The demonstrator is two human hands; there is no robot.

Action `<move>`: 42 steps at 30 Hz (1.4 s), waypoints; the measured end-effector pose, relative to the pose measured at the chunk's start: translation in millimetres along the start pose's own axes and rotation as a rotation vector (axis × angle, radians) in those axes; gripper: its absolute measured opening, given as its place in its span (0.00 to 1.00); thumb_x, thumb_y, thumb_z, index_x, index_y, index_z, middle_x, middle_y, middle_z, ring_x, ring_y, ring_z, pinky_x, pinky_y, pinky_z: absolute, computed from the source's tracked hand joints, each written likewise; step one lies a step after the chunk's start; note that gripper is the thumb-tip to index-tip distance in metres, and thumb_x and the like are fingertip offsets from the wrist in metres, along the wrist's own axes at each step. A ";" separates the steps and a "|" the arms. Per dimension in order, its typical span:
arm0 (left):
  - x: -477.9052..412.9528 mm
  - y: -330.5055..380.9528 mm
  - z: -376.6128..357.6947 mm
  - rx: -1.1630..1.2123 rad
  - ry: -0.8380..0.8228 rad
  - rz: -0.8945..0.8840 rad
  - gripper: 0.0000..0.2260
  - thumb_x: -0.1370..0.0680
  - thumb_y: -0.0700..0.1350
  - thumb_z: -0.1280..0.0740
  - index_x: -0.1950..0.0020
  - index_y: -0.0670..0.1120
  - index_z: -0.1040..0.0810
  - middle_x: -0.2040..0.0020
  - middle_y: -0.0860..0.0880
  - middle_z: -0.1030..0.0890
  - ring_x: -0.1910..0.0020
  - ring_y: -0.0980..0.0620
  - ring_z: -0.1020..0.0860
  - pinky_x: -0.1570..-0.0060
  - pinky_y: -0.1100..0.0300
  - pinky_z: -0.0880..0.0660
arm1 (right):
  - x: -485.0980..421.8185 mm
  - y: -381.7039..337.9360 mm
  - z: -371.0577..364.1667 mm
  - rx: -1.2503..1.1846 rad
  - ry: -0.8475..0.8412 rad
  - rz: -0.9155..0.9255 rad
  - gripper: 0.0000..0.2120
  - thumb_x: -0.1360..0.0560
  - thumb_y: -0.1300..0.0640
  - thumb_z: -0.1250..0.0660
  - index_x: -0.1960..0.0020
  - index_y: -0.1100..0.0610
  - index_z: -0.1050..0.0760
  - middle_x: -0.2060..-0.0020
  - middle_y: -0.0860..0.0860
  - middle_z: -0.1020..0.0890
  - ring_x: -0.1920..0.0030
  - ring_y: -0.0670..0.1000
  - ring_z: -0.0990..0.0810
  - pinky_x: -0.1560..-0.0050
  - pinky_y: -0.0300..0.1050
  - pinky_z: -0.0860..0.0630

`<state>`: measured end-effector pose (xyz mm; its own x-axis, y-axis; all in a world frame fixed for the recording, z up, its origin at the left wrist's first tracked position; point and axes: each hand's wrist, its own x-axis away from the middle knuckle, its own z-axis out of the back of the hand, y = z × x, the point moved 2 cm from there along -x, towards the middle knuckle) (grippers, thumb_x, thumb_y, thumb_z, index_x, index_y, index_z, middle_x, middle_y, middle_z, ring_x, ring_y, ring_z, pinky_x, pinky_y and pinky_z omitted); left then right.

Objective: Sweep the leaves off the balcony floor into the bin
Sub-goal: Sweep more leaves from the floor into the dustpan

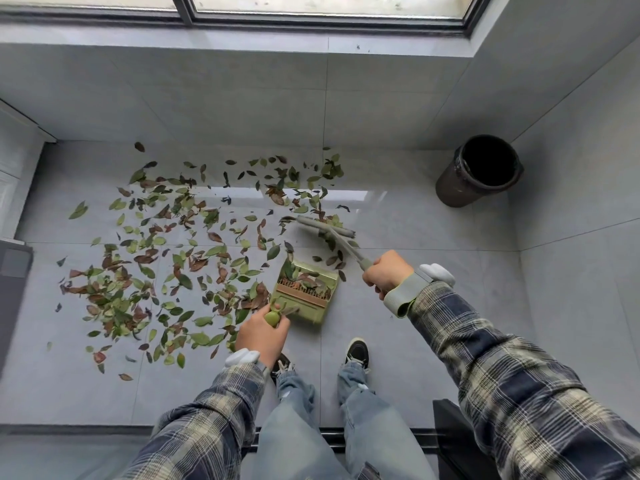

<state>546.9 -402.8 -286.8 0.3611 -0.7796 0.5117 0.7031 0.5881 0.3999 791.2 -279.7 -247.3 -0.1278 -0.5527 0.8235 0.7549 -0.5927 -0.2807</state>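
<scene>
Underfoot, head view: grey tiled balcony floor (398, 341) seen from above, with the person's shoes (356, 351) at 6 o'clock.
Leaves (166, 244): green and brown, scattered widely from 8 to 12 o'clock of the frame's centre. Nearly all lie on the tiles, and a few sit in the pan.
Dustpan (304, 308): green, resting on the floor at centre, its mouth turned towards 12 o'clock.
Broom (325, 227): its short grey head is down among leaves at 1 o'clock of the dustpan, near it.
Bin (453, 190): dark, round and open-topped, at 2 o'clock by the wall, well apart from the pan.
Step in hand: probably drawing the nearest leaves into the pan.
Doing it well: hold the pan's lip flat on the tiles. Pull short, low strokes towards its mouth so light leaves do not flick past. Gather in batches, then carry the pan level to the bin.
Left hand (261, 336): fingers wrapped tight round the knobbed end of the dustpan's handle.
Right hand (388, 271): a closed fist round the broom's handle.
</scene>
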 end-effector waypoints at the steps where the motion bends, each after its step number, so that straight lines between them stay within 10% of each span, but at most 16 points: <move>1: 0.7 -2.0 0.7 -0.008 0.000 -0.004 0.06 0.26 0.53 0.33 0.59 0.52 0.22 0.67 0.49 0.22 0.65 0.48 0.24 0.64 0.59 0.25 | -1.7 4.2 -3.6 -0.016 0.001 -0.008 0.03 0.31 0.63 0.35 0.60 0.63 0.24 0.70 0.56 0.24 0.65 0.57 0.24 0.62 0.47 0.27; 9: 8.9 -8.1 2.0 -0.064 -0.016 -0.049 0.03 0.26 0.53 0.33 0.57 0.55 0.22 0.64 0.49 0.22 0.64 0.47 0.25 0.65 0.60 0.30 | -17.3 40.0 -48.1 -0.031 -0.137 -0.145 0.13 0.44 0.58 0.35 0.61 0.63 0.24 0.64 0.60 0.20 0.61 0.60 0.21 0.59 0.50 0.25; 16: 12.1 -7.8 -5.3 -0.033 -0.040 -0.044 0.04 0.27 0.52 0.33 0.59 0.54 0.24 0.68 0.51 0.23 0.66 0.48 0.24 0.65 0.59 0.24 | 22.1 18.2 -23.1 -0.182 -0.101 -0.146 0.03 0.28 0.66 0.36 0.59 0.63 0.29 0.71 0.58 0.27 0.77 0.52 0.30 0.71 0.40 0.33; 31: 14.8 -6.7 -7.2 -0.014 -0.014 -0.041 0.06 0.24 0.53 0.34 0.55 0.51 0.22 0.65 0.49 0.21 0.65 0.47 0.23 0.63 0.56 0.22 | 15.5 16.7 -44.0 0.275 -0.134 -0.091 0.08 0.36 0.57 0.36 0.59 0.59 0.24 0.59 0.55 0.15 0.57 0.56 0.16 0.50 0.46 0.19; 42: 10.6 0.7 -10.9 0.035 0.026 0.005 0.06 0.24 0.52 0.34 0.57 0.50 0.22 0.65 0.48 0.22 0.64 0.45 0.23 0.62 0.55 0.23 | 50.1 -24.7 14.6 0.418 -0.068 0.047 0.07 0.27 0.63 0.34 0.63 0.59 0.29 0.66 0.52 0.23 0.66 0.53 0.25 0.71 0.37 0.33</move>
<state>557.8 -413.0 -289.4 0.3802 -0.7820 0.4940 0.6798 0.5984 0.4240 775.5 -284.2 -191.9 -0.0548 -0.5250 0.8493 0.9566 -0.2713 -0.1060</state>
